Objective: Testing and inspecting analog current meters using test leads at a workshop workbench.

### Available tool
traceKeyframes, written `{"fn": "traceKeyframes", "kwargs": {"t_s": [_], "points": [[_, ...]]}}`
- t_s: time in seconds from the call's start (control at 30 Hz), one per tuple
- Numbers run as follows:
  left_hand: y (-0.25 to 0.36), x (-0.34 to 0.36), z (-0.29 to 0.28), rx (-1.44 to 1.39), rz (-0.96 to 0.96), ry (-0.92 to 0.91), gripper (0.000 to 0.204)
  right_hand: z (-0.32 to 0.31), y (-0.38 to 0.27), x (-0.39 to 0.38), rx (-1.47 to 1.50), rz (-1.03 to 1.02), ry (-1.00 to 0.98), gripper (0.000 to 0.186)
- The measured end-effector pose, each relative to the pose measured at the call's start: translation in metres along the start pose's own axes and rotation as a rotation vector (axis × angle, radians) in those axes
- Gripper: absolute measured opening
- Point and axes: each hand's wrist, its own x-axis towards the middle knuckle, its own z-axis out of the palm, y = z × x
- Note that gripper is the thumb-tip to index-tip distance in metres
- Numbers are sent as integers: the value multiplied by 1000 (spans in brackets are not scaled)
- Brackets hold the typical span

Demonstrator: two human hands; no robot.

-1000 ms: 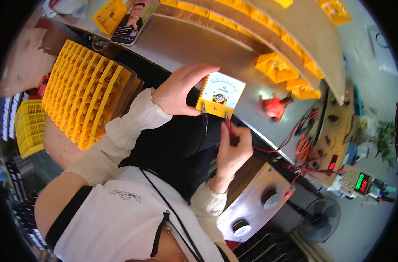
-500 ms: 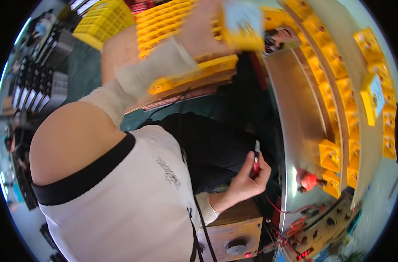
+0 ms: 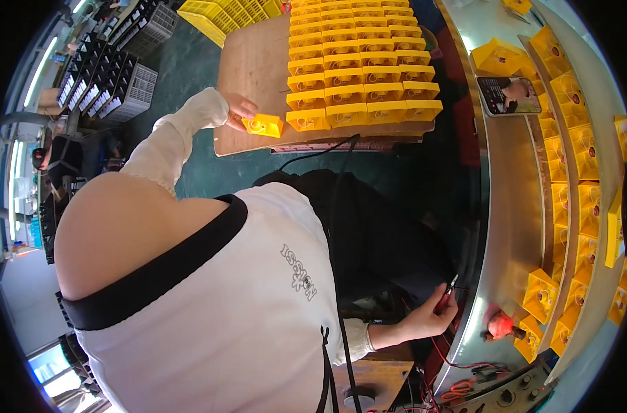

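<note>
At the front left corner of a wooden board (image 3: 251,65), my left hand (image 3: 236,112) grips a yellow plastic housing (image 3: 263,125) by its left edge. Thin wire shows inside the housing. It lies just left of the front row of similar yellow housings (image 3: 346,96), with a small gap between. Low on the right, my right hand (image 3: 434,313) is closed around a slim red-handled tool (image 3: 445,299) with a pale metal tip pointing up. The tool's exact kind is unclear.
A metal bench (image 3: 509,199) runs along the right, with shelves of yellow housings (image 3: 583,151). On it are a phone (image 3: 509,95), a small red figure (image 3: 500,325) and orange-handled scissors (image 3: 458,390). A yellow crate (image 3: 220,17) stands behind the board; black racks (image 3: 96,72) stand far left.
My left hand has moved left and down from above the rows with a yellow housing to the board's corner. My right hand still holds the red-handled tool. The whole view has shifted.
</note>
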Motion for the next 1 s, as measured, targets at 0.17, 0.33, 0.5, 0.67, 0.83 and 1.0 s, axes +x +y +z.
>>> {"fn": "traceKeyframes", "kwargs": {"t_s": [0.17,0.33,0.5,0.67,0.83,1.0], "points": [[-8,48,-30,35,7,-93,77,-3,1,-4,-19,-52,-5,24],[100,73,-33,-386,392,307,62,-7,14,-16,-4,91,44,18],[305,-21,131,461,1760,190,45,-6,9,-13,38,87,38,20],[387,-152,358,696,2490,405,47,-7,-14,-9,-55,-46,55,20],[385,-176,479,952,2256,107,86,-12,-18,-29,19,55,122,20],[303,-160,493,626,2457,-258,102,-25,-7,-59,-82,272,171,19]]}}
